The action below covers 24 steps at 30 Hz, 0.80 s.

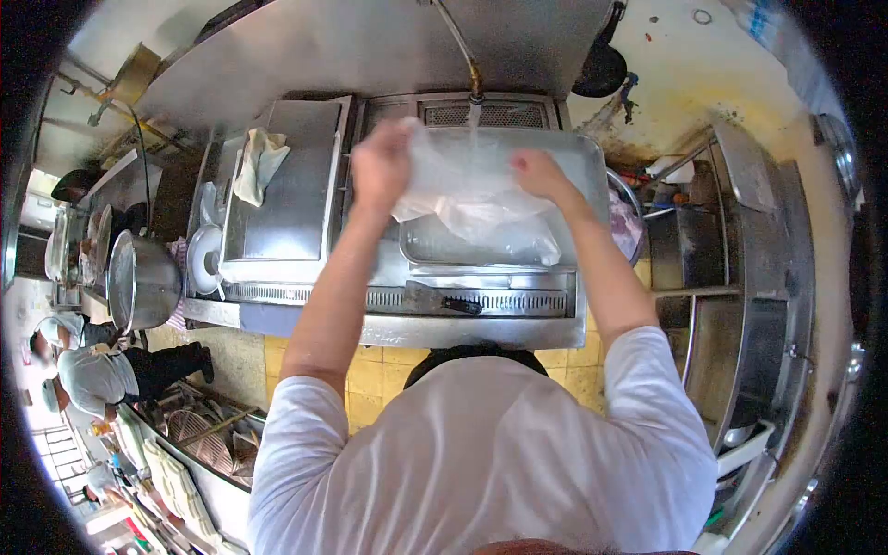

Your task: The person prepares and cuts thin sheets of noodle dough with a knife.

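Observation:
A translucent plastic bag (pixel 462 190) is stretched between my two hands above a shallow metal tray (pixel 581 171). At its left upper corner, my left hand (pixel 381 168) grips the plastic, slightly blurred by motion. My right hand (pixel 539 176) is closed on the bag's right side, fingers bent inward. Water runs from the tap (pixel 475 85) onto the bag and tray between my hands. The lower part of the bag hangs crumpled and pale over the tray, whose floor looks wet.
Left of the tray, a cloth (pixel 259 166) lies on a steel griddle-like plate (pixel 294 203). A black-handled tool (pixel 461 305) rests on the front ledge. A big pot (pixel 148 277) stands at left, and two people (pixel 97 379) are farther back. Shelving (pixel 712 231) is at right.

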Motion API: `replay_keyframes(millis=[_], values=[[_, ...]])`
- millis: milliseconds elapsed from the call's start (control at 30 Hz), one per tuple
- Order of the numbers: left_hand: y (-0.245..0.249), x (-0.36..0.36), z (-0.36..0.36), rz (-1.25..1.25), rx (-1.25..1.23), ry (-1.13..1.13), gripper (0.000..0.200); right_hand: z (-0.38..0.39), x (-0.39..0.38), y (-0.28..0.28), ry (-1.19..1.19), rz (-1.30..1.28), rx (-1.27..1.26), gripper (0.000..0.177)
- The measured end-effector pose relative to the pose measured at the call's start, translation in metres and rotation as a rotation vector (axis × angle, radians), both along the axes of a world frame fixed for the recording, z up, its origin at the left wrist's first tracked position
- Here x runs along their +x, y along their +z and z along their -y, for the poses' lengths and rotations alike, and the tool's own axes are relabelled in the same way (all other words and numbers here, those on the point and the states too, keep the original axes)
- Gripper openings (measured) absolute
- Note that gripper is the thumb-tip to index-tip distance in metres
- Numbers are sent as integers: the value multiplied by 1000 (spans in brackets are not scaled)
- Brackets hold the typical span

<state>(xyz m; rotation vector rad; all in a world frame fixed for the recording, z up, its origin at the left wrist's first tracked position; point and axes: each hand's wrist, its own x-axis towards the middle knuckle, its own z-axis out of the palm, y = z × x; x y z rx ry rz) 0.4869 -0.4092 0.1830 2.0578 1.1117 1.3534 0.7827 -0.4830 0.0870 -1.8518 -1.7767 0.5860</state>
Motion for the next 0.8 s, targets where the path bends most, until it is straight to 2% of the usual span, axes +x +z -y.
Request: replay_keyframes(millis=[33,100,133,167,200,233,267,300,333,367,433,467,500,567,600,633,667,700,767,800], values=[[5,19,17,-84,-30,-56,19,-13,-32,17,22,-296,162,23],[19,43,32,-262,28,-161,24,-12,-101,74,-17,-657,224,22],[20,40,21,-205,61,-154,24,-11,-96,64,-23,-658,227,22],[22,29,8,-152,94,-155,25,-9,-90,44,8,-556,116,22],[47,11,8,-69,71,-92,19,-6,-81,21,40,-453,4,22],[58,-5,-6,123,-52,33,16,4,-53,0,-51,-300,-53,23],[74,-23,-11,189,-117,62,17,14,-12,-22,-140,-143,-105,23],[51,-40,-32,128,-40,128,18,18,28,-50,-110,-3,-75,23],[43,-37,-25,34,-68,142,18,20,51,-69,-76,133,-50,23],[35,-26,-14,-60,-95,154,17,17,43,-56,-74,131,-51,23],[-18,8,-5,-14,24,-92,14,2,-1,13,-51,31,-50,22],[-11,29,12,-232,133,-135,17,-8,-38,38,-17,-264,91,23],[-4,36,17,-231,133,-135,17,-13,-68,53,19,-557,233,24],[10,44,23,-207,24,-177,28,-4,-83,59,58,-480,142,19],[19,26,6,-19,67,-174,27,-1,-86,59,94,-405,52,15],[48,6,5,10,30,-17,24,-3,-62,11,18,-236,93,15],[50,-21,-15,168,-164,102,19,0,-24,-39,-56,-64,134,15],[78,-38,-9,95,-216,169,16,13,12,-43,-43,-34,82,15],[35,-46,-24,76,-275,215,13,21,29,-30,-23,-9,19,16],[18,-36,-15,5,-98,123,14,19,17,4,-10,60,-92,22]])
